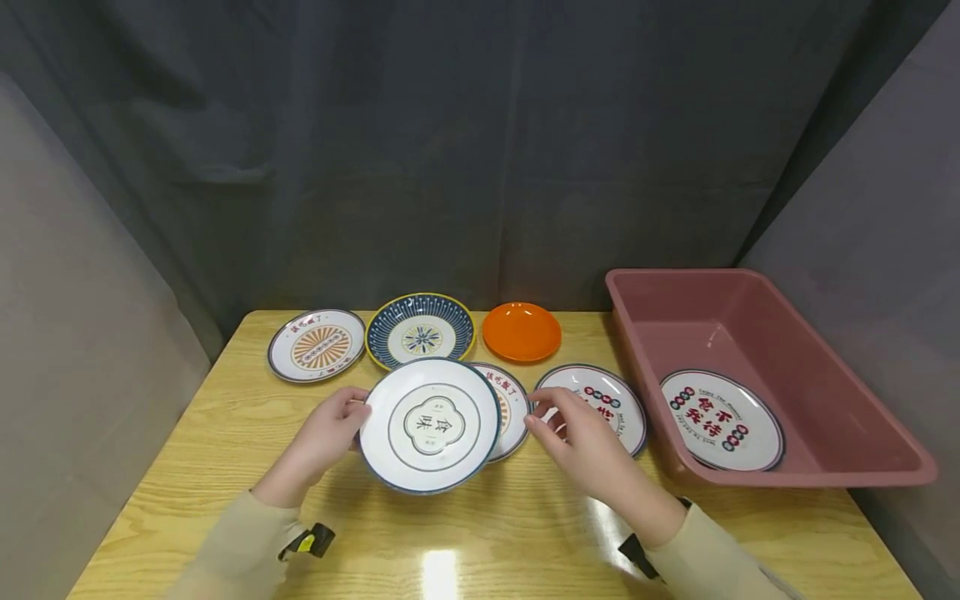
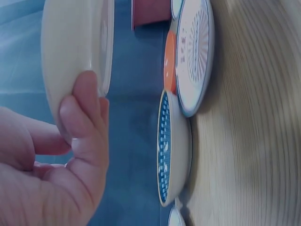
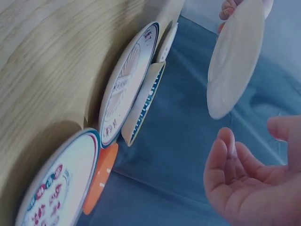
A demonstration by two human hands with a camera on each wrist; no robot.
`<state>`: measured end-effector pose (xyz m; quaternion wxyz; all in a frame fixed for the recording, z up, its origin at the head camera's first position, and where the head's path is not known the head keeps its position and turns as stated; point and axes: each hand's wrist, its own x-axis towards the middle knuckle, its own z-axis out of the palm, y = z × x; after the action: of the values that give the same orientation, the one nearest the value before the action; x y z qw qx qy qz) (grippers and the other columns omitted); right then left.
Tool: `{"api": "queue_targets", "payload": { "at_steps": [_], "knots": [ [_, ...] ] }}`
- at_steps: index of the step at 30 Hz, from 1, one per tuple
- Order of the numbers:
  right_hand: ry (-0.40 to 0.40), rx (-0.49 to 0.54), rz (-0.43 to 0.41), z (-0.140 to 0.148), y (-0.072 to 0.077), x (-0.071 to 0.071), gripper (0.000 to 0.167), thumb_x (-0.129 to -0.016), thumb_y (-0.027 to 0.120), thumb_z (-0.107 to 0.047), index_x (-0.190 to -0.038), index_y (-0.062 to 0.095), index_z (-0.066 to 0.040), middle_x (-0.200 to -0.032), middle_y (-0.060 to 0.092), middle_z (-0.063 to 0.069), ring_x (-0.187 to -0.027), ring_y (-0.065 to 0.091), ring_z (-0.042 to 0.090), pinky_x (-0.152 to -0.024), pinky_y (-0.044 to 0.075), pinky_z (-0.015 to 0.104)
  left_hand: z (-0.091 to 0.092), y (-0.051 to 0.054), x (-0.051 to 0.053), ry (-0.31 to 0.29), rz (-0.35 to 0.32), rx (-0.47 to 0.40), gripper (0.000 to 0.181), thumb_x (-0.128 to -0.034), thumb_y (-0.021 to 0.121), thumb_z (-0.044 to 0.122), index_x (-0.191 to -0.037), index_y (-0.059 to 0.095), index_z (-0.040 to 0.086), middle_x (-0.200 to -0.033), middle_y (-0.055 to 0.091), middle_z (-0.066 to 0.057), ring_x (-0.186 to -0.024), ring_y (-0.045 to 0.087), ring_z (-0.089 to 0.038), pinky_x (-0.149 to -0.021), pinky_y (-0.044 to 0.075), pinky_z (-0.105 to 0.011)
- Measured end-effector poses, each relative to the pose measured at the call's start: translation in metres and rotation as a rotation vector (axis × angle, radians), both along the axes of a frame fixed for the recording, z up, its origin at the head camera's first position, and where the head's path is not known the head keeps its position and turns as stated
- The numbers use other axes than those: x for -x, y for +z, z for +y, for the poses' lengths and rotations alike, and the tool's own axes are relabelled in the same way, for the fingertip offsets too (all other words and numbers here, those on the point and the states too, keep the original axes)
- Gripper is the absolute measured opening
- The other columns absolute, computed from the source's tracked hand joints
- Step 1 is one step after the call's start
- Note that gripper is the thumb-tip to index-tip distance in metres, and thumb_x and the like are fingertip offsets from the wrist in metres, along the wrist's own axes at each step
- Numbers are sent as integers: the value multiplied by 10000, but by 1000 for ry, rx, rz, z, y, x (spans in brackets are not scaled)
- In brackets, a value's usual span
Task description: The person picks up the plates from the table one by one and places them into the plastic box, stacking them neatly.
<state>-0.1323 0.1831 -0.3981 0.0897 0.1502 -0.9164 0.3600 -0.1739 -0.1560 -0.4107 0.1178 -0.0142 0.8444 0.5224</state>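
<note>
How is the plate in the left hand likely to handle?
The plate is probably stiff: held at one edge by the left hand, it shows no sag. Its smooth surface may be slippery, and with the opposite edge unsupported, it could tip.

My left sleeve [image 1: 238,546] is pale beige, plain and loose, ending in a simple hem short of my bare left hand [image 1: 324,435]. By that cuff I wear a small black block [image 1: 322,540] on a dark strap, marked with a bright yellow patch [image 1: 306,543]. My right sleeve [image 1: 708,550] is the same pale beige, above my bare right hand [image 1: 583,440], with a black band [image 1: 637,556] at its edge. A thin greyish line [image 1: 780,579] crosses that sleeve, perhaps a fold or cord; it is too blurred to tell.
</note>
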Motion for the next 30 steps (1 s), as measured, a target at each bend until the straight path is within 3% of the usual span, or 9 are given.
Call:
{"api": "queue_targets", "payload": {
  "at_steps": [10,16,21,26,30],
  "knots": [
    [-36,162,-250,-4,-16,13,364,-1024,650,-220,-1324,593,-22,-1082,681,97,-815,628,143,-705,531,254,35,-1,-2,14,23,-40,319,-1070,468,72,-1350,514,-73,-1152,673,-255,-794,655,-189,-677,578,-326],
    [-70,131,-272,-5,-20,14,440,-1014,659,-224,-1370,553,13,-1074,659,104,-843,592,142,-708,509,256,49,-6,-4,24,31,-42,296,-1065,484,70,-1324,541,-62,-1122,692,-239,-761,651,-185,-681,584,-355],
    [-102,121,-276,-3,-19,14,407,-1021,628,-182,-1357,563,37,-1020,659,103,-878,604,178,-756,519,300,55,-9,-5,33,32,-44,296,-1065,487,78,-1323,547,-54,-1114,705,-216,-745,643,-176,-688,579,-359],
    [-116,154,-333,-2,-22,16,390,-1028,608,-160,-1361,558,37,-905,644,78,-772,595,150,-686,524,271,57,-9,-6,41,41,-77,280,-1055,498,68,-1297,557,-61,-1034,704,-183,-696,599,-160,-680,566,-382],
    [-107,216,-371,-1,-24,17,391,-1031,598,-137,-1375,537,39,-928,695,95,-693,606,132,-613,538,254,57,-8,-8,48,40,-105,280,-1049,508,65,-1292,559,-66,-1005,694,-175,-665,574,-155,-661,557,-382]
  ]
}}
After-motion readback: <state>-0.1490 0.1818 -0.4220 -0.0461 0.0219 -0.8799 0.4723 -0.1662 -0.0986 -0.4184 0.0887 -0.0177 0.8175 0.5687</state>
